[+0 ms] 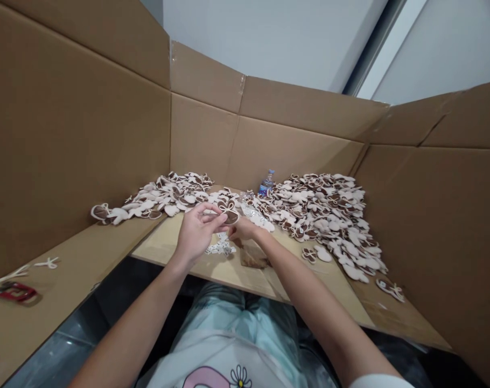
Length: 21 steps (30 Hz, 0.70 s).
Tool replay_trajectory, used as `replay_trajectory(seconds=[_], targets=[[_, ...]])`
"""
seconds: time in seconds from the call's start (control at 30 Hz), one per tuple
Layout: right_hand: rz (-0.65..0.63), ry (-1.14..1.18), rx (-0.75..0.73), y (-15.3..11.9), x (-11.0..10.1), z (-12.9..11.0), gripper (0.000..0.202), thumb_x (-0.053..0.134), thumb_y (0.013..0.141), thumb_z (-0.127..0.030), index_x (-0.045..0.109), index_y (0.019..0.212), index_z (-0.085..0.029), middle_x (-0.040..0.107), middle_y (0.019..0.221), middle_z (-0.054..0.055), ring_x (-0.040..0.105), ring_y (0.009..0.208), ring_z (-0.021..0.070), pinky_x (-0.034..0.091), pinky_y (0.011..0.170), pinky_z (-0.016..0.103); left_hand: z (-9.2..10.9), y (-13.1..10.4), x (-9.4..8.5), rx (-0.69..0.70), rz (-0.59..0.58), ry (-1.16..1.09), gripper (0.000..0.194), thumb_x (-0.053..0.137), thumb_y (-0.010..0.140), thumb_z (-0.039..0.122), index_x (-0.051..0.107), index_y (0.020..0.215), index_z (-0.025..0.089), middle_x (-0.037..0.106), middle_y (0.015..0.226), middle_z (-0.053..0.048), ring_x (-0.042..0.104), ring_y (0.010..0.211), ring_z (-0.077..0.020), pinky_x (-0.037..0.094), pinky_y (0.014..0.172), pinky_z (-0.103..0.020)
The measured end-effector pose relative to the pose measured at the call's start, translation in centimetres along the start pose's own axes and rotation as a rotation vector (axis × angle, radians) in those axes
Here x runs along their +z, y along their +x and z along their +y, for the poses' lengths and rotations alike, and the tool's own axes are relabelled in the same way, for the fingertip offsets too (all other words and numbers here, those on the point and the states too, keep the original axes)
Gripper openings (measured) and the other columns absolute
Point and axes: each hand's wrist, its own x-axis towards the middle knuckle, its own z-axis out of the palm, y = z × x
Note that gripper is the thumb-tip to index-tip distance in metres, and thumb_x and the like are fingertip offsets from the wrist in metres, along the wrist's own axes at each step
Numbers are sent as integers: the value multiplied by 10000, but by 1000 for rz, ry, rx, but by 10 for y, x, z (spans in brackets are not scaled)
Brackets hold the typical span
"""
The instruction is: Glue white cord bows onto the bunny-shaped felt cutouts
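Note:
My left hand (200,229) is closed on a brown bunny-shaped patch (231,216) with a cream edge and a cream bow, held up over the board with its brown face towards me. Just beyond and to the right, my right hand (244,228) is bent down low, its fingers drawn together. Whatever it pinches, if anything, is hidden. Below the hands, small white printed pieces (221,247) lie scattered on the pale wooden board (164,253). A flat brown piece (253,257) lies under my right wrist.
Similar patches form a left heap (164,195) and a larger right heap (329,210). A water bottle (266,183) stands between them near clear plastic bags (258,215). A red tool (14,291) and cream cord pieces (47,263) lie far left. Cardboard walls (301,145) surround the work surface.

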Motion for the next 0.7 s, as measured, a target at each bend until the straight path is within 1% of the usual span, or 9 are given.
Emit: replay_trajectory(seconds=[0.13,0.27,0.4,0.57,0.63,0.7], targets=[[-126,30,12,4,-2,6,302,583,929,-343,605,1172,-165,616,1197,70,628,999,223,549,835,401,2,-1,0,6,12,0,238,820,661,247,627,769,160,729,681,-10,733,685,-188,626,679,-308],[-147,67,27,7,0,10,316,589,927,-334,590,1190,-159,615,1192,78,630,1001,219,547,838,413,2,-1,-1,15,6,6,204,820,659,244,696,789,149,752,746,-44,736,708,-197,626,694,-311],[-136,113,44,10,2,12,322,592,926,-331,585,1197,-158,614,1193,81,631,999,217,549,834,413,2,-2,-1,27,16,27,194,803,680,231,755,843,137,769,816,-69,733,727,-191,627,708,-307],[-80,174,47,7,-1,12,317,592,926,-331,587,1191,-156,618,1182,80,636,980,210,555,817,401,2,-2,0,33,23,25,189,795,686,218,772,860,146,778,873,-72,734,783,-196,627,714,-298],[-37,195,36,4,-5,10,288,595,925,-328,605,1151,-149,635,1143,69,644,947,197,559,793,383,2,-3,0,38,25,35,188,790,693,221,773,866,149,778,883,-71,733,778,-194,627,712,-297],[25,226,16,-2,-10,6,216,638,894,-295,655,1029,-128,677,1021,48,658,866,179,560,757,351,3,-3,-1,46,25,48,188,784,702,228,774,874,154,778,894,-71,732,781,-195,627,716,-300]])
